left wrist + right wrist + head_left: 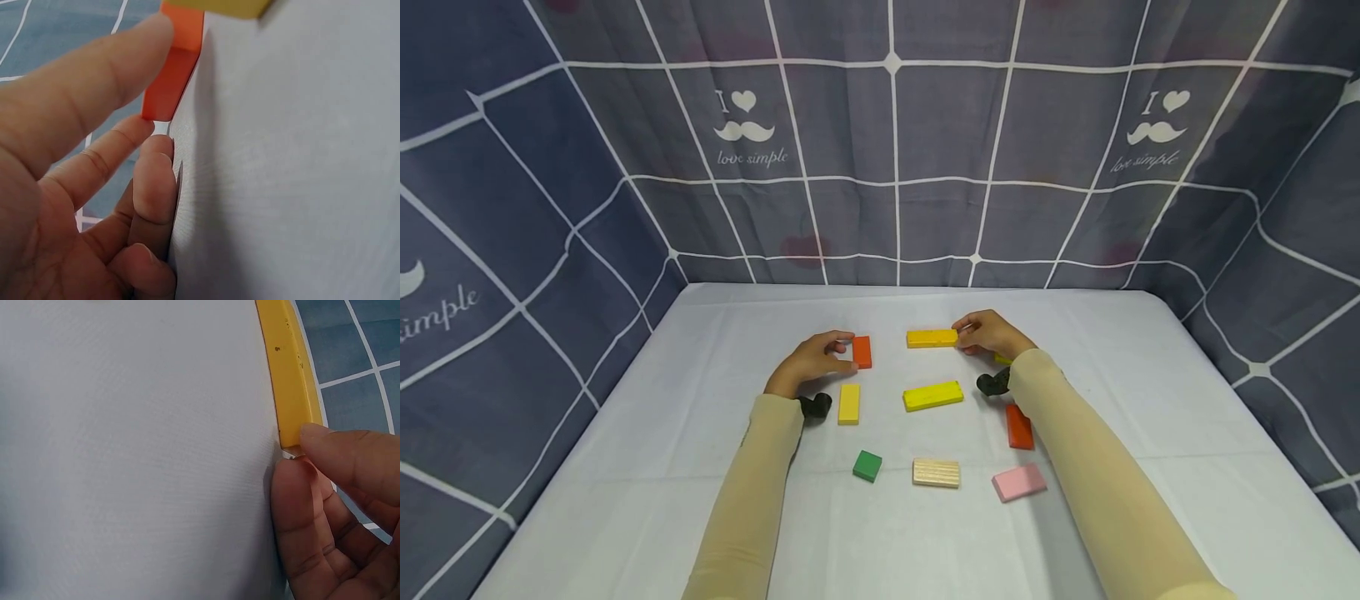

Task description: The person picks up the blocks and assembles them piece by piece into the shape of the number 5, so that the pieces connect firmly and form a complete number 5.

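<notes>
My left hand (817,360) holds an orange-red block (862,352) between thumb and index finger at its two ends. In the left wrist view the thumb overlaps one end of this block (170,84) and the index fingertip meets the other; the remaining fingers curl near the cloth. To the right, my right hand (989,333) pinches the right end of a long golden-yellow block (931,338). In the right wrist view its fingertips touch the end of that block (284,375). A light yellow block (848,404) lies just below my left hand.
On the white cloth (700,508) lie a bright yellow block (932,396), a green block (867,466), a ridged beige block (936,472), a pink block (1018,482) and a second orange-red block (1019,427). A yellow piece (1002,359) is mostly hidden behind my right wrist.
</notes>
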Action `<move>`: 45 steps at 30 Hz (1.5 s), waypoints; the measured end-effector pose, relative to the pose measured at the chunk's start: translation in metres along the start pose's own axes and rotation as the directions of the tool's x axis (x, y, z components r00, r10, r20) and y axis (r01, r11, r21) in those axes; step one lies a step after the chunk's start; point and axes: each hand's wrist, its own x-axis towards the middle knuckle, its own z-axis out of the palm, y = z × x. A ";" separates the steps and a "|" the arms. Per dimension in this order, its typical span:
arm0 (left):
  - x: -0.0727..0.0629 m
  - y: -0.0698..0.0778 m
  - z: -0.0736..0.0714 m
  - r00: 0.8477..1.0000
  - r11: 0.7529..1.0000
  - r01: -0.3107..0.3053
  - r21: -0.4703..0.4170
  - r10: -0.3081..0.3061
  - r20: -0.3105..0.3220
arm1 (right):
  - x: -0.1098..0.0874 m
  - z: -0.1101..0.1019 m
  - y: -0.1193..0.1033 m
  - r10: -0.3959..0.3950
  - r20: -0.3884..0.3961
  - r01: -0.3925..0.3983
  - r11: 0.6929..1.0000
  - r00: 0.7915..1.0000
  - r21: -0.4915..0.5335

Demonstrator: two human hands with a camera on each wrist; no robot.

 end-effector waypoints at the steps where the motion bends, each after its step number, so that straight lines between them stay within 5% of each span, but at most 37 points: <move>1: 0.000 0.000 0.000 1.000 1.000 -0.001 -0.001 0.001 0.001 | 0.000 -0.001 0.000 -0.001 -0.002 0.001 1.000 1.000 0.002; 12: 0.007 0.003 -0.001 1.000 0.998 -0.003 0.064 0.001 0.022 | -0.004 0.001 0.002 -0.036 0.000 0.036 0.999 0.999 0.003; 26: 0.012 0.024 -0.007 0.996 0.992 0.019 0.124 -0.030 0.088 | -0.006 -0.002 0.002 -0.026 -0.011 0.026 1.000 1.000 0.008; 45: 0.022 0.047 0.003 0.990 0.976 0.084 0.202 -0.105 0.095 | 0.001 -0.003 0.007 -0.034 -0.008 0.034 0.997 0.999 0.065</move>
